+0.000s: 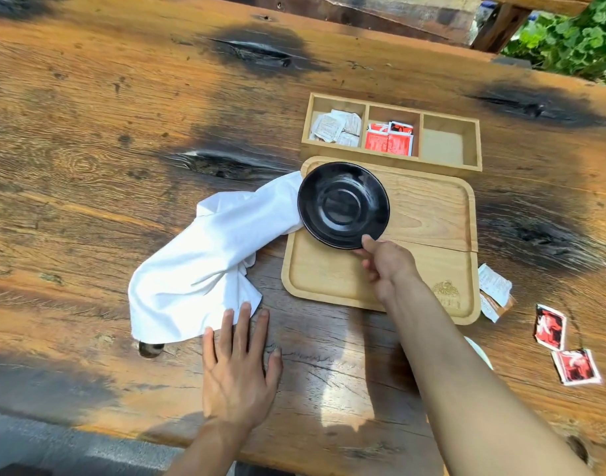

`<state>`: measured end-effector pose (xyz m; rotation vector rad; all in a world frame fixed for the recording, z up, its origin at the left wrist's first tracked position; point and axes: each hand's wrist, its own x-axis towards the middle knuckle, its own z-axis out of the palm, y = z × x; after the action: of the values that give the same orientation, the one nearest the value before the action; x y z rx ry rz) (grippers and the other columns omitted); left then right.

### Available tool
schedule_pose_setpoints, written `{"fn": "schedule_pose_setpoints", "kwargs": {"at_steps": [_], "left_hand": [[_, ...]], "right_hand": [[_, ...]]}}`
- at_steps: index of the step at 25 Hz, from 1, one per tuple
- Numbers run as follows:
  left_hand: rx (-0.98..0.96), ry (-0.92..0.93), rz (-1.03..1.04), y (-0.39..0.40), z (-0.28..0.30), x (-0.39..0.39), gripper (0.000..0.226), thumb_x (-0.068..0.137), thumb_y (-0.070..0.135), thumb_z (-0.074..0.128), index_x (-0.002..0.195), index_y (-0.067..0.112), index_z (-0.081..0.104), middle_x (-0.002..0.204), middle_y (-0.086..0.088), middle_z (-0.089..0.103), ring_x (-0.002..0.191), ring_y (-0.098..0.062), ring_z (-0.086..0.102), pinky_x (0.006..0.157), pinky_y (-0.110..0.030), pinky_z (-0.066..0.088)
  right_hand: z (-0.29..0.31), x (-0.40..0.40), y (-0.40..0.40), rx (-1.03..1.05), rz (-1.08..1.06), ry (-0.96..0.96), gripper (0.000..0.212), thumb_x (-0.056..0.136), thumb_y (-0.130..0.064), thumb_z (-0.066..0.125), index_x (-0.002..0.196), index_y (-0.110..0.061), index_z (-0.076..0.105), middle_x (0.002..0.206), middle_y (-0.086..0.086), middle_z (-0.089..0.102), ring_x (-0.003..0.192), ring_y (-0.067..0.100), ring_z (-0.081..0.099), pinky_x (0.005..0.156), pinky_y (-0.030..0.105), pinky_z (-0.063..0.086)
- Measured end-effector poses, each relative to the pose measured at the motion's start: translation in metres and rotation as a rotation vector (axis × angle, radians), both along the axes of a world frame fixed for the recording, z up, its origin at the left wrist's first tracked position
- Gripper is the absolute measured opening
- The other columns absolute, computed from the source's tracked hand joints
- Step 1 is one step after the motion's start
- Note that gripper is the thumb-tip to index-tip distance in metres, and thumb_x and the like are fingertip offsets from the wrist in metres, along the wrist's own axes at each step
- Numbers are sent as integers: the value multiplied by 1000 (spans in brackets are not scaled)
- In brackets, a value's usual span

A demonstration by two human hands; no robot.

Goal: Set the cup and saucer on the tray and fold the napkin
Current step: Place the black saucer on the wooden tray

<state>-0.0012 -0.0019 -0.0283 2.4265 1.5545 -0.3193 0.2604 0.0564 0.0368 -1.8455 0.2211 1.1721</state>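
Note:
A glossy black saucer hangs over the far left corner of the light wooden tray, its left edge past the tray's rim. My right hand grips the saucer's near edge, thumb on top. A crumpled white napkin lies on the table left of the tray, one end running under the saucer. My left hand rests flat on the table, fingers spread, fingertips touching the napkin's near corner. A small white curved edge, perhaps the cup, peeks out behind my right forearm.
A three-compartment wooden box stands behind the tray with white sachets and red sachets; its right compartment is empty. Loose sachets lie right of the tray. The table's near edge is close to me.

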Motion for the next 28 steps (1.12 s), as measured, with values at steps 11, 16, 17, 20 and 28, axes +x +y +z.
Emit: {"fn": "schedule_pose_setpoints", "kwargs": {"at_steps": [11,16,17,20,28], "left_hand": [[46,-36,-16,-1,-7,-2,64,89,47,38,146,19,38,154,-12,38,141,-36,31,111,-60,25],[61,-44,-11,-2,-10,-2,64,89,48,37,147,20,35,155,-11,37,142,-36,30,113,-58,23],[63,-44,-10,-2,-11,-2,64,89,48,36,147,20,35,155,-11,37,142,-36,29,114,-58,22],[75,-42,-15,-3,-11,-3,63,91,49,32,147,20,35,155,-11,37,143,-36,29,114,-58,20],[102,-56,-11,-4,-9,-1,64,89,49,37,146,20,40,154,-11,38,143,-34,28,114,-56,20]], "right_hand": [[-15,-9,15,-36,-189,68,7,87,-13,66,82,-12,61,93,8,71,44,9,45,29,12,30],[-13,-12,10,-7,-164,107,7,86,-20,66,85,-14,63,88,4,75,30,4,47,36,18,29],[-13,-12,9,1,-161,117,8,87,-22,66,86,-14,63,88,4,75,31,5,48,37,18,29],[-9,-13,5,19,-152,137,14,89,-25,63,95,-13,63,90,5,76,37,8,52,37,18,31],[13,-40,-40,130,18,-49,15,91,-24,53,97,-19,66,90,1,75,54,11,57,52,22,41]]}}
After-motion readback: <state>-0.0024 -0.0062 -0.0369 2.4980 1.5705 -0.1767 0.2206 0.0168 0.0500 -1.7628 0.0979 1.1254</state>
